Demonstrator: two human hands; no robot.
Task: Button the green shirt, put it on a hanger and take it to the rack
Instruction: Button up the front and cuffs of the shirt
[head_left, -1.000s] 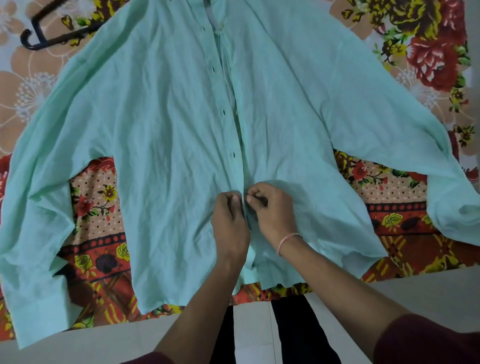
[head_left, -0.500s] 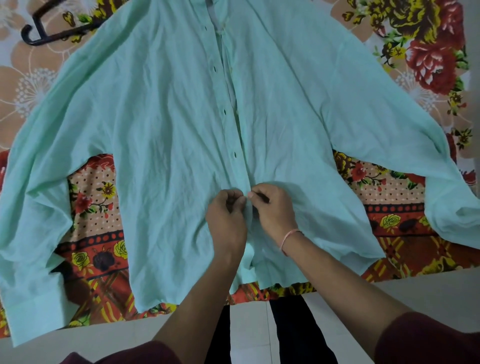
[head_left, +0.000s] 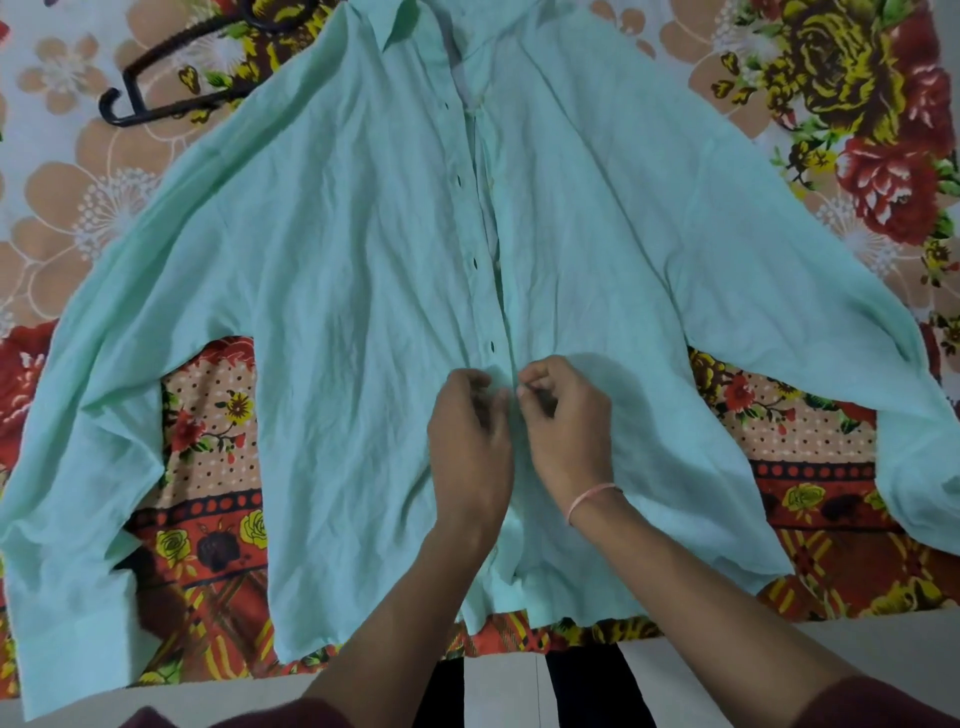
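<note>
Lying spread face-up across the flowered bedspread (head_left: 78, 218), sleeves thrown wide: the green shirt (head_left: 337, 312), front edges meeting down its middle. Working low on the shirt's placket (head_left: 470, 260), just under the lowest visible dark button (head_left: 492, 345): left hand (head_left: 470, 431) and right hand (head_left: 566, 421), side by side, fingertips curled and pinching the two front edges together. Waiting above the shirt's left shoulder, untouched: the black hanger (head_left: 171, 83).

Risking a slip here, judging by the loose, creased cloth: button popping back out of a half-entered hole, or going into the wrong hole and skewing the front, since nothing is pinning the hem flat. Dragging the fabric sideways could also pull the upper edges apart.

Staying hidden under the knuckles: the button and hole being worked, so impossible telling whether it is through. Fastened or merely overlapped higher up, hard making out. Collar and hanger hook cut off at the top edge; no rack showing.
</note>
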